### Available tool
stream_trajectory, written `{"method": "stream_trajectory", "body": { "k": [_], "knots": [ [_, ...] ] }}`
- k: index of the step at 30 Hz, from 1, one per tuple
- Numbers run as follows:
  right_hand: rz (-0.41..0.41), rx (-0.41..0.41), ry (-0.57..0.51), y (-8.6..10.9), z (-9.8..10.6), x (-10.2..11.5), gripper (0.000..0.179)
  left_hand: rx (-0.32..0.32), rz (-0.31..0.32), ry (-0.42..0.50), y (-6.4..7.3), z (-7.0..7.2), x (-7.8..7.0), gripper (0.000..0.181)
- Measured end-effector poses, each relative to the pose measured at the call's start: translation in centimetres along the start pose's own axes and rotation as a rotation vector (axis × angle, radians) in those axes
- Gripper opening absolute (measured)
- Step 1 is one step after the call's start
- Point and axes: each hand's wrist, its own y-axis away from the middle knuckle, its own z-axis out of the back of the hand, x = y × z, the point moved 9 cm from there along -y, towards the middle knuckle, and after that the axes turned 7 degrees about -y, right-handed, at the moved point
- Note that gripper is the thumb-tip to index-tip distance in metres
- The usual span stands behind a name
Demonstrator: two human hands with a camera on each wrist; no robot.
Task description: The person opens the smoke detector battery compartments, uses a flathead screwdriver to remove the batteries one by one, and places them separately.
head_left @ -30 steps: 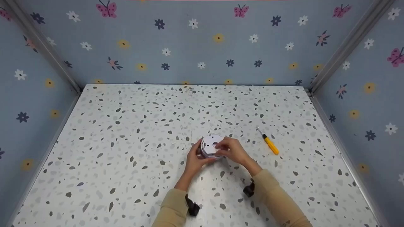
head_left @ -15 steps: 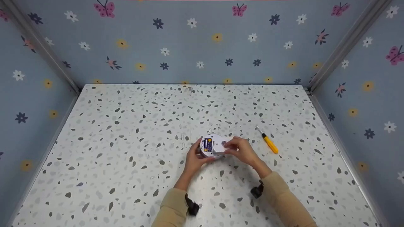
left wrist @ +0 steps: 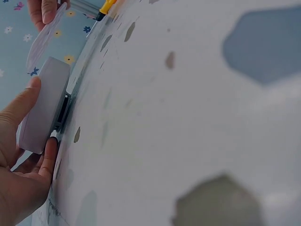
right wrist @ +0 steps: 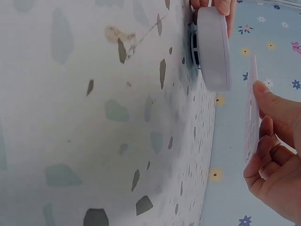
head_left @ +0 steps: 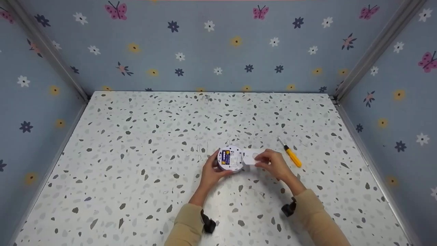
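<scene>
In the head view, a person's left hand is gripping a round white battery-powered device near the middle of the speckled bench, while the right hand is pinching a thin white cover plate just off the device's side, toward the bench's right edge. Blue-and-yellow batteries are showing in the device's face; any lettering there is too small to read. A yellow-handled screwdriver is lying nearer the right hand, its long axis running diagonally, tip toward the back edge.

In the left wrist view, the thumb is resting at the device's rim, fingers supporting it from beneath.

In the right wrist view, the plate is showing almost edge-on, roughly parallel to the device's face and apart from it; no brand is showing.
</scene>
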Motion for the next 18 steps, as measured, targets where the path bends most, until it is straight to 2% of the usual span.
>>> {"method": "stream_trajectory", "body": {
  "k": [8, 13, 18],
  "knots": [
    [-0.020, -0.019, 0.007, 0.4, 0.9, -1.1, 0.014, -0.004, 0.006, 0.009, -0.1, 0.0, 0.1, 0.092],
    [-0.059, -0.016, 0.014, 0.4, 0.9, -2.0, 0.015, -0.004, 0.009, 0.000, -0.1, 0.0, 0.1, 0.092],
    [-0.055, -0.008, 0.032, 0.3, 0.8, -2.7, 0.016, 0.006, 0.012, 0.009, 0.0, 0.0, 0.0, 0.092]
  ]
}}
